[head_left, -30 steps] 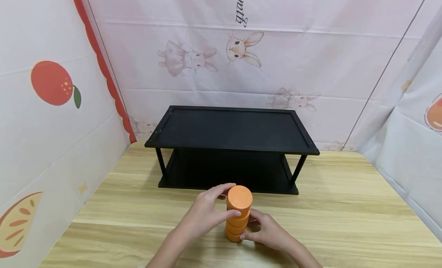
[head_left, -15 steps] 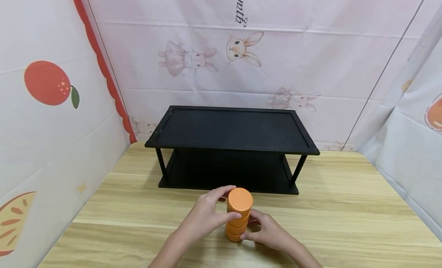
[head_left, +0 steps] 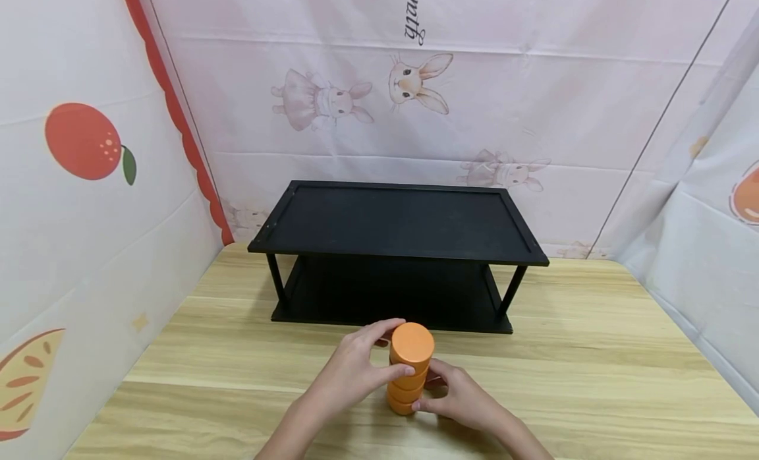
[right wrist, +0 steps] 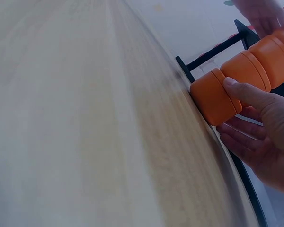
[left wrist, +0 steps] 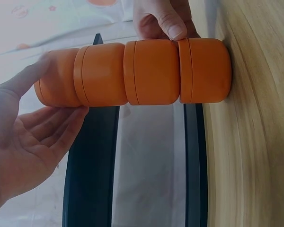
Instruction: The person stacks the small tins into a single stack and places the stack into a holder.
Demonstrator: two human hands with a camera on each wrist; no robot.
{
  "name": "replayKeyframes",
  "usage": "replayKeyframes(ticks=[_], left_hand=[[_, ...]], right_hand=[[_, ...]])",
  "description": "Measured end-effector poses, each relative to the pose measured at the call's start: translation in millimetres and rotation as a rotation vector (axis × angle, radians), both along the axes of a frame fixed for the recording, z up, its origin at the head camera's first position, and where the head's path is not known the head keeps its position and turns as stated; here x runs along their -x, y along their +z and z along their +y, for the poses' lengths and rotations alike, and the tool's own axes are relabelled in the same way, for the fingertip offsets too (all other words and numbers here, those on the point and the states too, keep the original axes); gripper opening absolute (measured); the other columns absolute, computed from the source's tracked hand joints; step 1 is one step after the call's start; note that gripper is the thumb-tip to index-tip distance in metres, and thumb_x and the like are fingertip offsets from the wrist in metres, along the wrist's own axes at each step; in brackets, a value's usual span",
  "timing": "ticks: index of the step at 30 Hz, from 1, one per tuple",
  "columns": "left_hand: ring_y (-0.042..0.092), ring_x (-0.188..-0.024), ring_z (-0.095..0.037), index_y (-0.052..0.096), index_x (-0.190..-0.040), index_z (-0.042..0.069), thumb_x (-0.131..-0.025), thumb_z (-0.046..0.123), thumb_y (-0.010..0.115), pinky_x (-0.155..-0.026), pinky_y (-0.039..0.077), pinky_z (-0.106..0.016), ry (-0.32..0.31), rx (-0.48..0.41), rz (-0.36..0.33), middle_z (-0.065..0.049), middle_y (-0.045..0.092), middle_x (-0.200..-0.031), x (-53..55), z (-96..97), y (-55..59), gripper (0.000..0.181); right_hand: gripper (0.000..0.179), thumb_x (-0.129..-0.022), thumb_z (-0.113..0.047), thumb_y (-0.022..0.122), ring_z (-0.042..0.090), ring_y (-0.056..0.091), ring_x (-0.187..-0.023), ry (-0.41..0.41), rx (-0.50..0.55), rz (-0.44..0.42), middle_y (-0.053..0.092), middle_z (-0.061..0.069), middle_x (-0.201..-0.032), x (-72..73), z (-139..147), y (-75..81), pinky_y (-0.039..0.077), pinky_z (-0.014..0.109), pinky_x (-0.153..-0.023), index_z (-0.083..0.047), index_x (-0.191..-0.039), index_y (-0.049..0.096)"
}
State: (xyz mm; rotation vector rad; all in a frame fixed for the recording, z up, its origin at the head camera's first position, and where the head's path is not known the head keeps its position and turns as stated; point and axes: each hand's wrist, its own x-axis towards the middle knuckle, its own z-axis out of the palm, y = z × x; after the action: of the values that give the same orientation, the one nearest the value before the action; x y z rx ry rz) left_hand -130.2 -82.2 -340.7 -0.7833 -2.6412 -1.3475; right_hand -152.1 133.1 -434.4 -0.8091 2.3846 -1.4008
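Observation:
Several round orange lidded jars stand in one upright stack on the wooden table, in front of the black shelf. My left hand grips the top jar, its thumb on the near side and its fingers behind. Low on the stack, my right hand holds the bottom jar between thumb and fingers, with the thumb by the lid seam. The left wrist view shows the jars touching end to end, slightly offset from each other. The far sides of the jars are hidden.
A two-tier black shelf stands on the table just behind the stack. Printed cloth hangs at the back and along both sides of the table.
My left hand and the top jar have come down slightly, mostly between the first two head frames. My right hand has stayed in place on the bottom jar.

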Motion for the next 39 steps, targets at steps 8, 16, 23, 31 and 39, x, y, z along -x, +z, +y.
replayKeyframes(ticks=[8,16,23,31,39], left_hand=[[0.055,-0.098,-0.009,0.052,-0.127,0.012,-0.076,0.033,0.074,-0.085,0.047,-0.027,0.012,0.001,-0.018,0.007,0.058,-0.111,0.5,-0.5,0.0,0.059],[0.055,-0.098,-0.011,0.052,-0.126,0.012,-0.078,0.038,0.071,-0.084,0.047,-0.028,0.002,-0.003,-0.031,0.006,0.059,-0.11,0.2,-0.5,-0.3,0.058],[0.056,-0.098,-0.011,0.052,-0.126,0.011,-0.078,0.037,0.072,-0.084,0.047,-0.027,-0.006,-0.012,-0.031,0.005,0.059,-0.11,0.5,-0.6,-1.0,0.058],[0.055,-0.099,-0.011,0.051,-0.127,0.012,-0.077,0.037,0.072,-0.085,0.047,-0.027,0.001,-0.001,-0.053,0.005,0.059,-0.111,1.1,-1.7,-1.4,0.059],[0.055,-0.1,-0.012,0.05,-0.128,0.01,-0.077,0.032,0.074,-0.086,0.047,-0.03,-0.017,-0.007,-0.058,0.003,0.058,-0.112,1.9,-2.7,-1.7,0.061]], right_hand=[[0.046,-0.079,-0.034,0.073,0.013,0.057,-0.098,-0.004,-0.002,0.022,0.059,-0.006,-0.111,0.0,-0.2,0.9,0.046,0.035,-0.087,-0.017,-0.118,0.056],[0.046,-0.079,-0.032,0.073,0.014,0.056,-0.099,0.006,0.005,0.018,0.058,-0.006,-0.113,-0.2,0.3,1.0,0.046,0.035,-0.087,-0.017,-0.119,0.055],[0.045,-0.079,-0.033,0.072,0.014,0.056,-0.098,0.005,0.012,0.028,0.058,-0.006,-0.112,-0.7,-0.4,0.6,0.047,0.035,-0.086,-0.017,-0.118,0.055],[0.046,-0.079,-0.034,0.072,0.013,0.057,-0.098,-0.001,-0.008,0.025,0.059,-0.005,-0.112,-1.1,-0.5,1.3,0.047,0.034,-0.086,-0.016,-0.118,0.055],[0.046,-0.079,-0.033,0.072,0.013,0.057,-0.098,-0.002,-0.012,0.015,0.059,-0.005,-0.112,-0.6,-0.5,1.8,0.047,0.035,-0.086,-0.016,-0.119,0.055]])
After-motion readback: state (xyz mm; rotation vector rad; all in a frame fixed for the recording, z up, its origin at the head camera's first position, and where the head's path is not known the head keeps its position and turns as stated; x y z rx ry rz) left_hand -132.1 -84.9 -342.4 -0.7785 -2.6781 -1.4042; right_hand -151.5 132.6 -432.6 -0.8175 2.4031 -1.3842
